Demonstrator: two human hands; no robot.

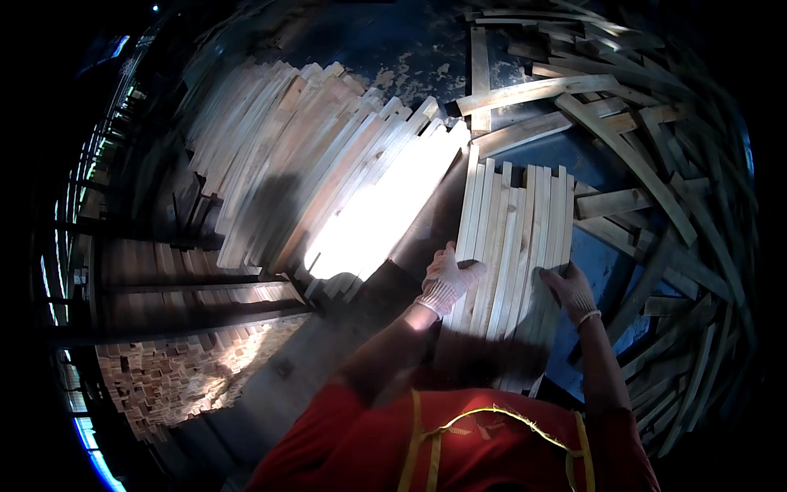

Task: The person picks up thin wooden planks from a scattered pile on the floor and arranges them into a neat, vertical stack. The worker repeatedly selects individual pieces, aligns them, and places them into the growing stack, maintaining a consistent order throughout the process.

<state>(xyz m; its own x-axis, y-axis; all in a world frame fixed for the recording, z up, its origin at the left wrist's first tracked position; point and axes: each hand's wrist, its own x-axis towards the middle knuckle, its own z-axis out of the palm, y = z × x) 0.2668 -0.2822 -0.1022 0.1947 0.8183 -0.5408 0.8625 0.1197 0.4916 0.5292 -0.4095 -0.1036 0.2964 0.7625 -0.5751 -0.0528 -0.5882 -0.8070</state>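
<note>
A row of pale wooden strips (516, 221) lies side by side in front of me, the far ends uneven. My left hand (451, 281), in a light knitted glove, grips the left edge of this row with the thumb on top. On the opposite edge, my right hand (571, 293), gloved the same way, clasps the outermost strips, thumb also on top. The fingers beneath both edges are mostly hidden. Shadow covers the near ends of the strips, close to my red shirt (500, 443).
To the left spreads a wide layer of similar strips (328, 172), partly in glaring light. Below it, a stack of short wood pieces (188, 369) shows its ends beside dark bars. Loose, curved boards (631, 156) lie jumbled along the right, over a dark blue surface (602, 262).
</note>
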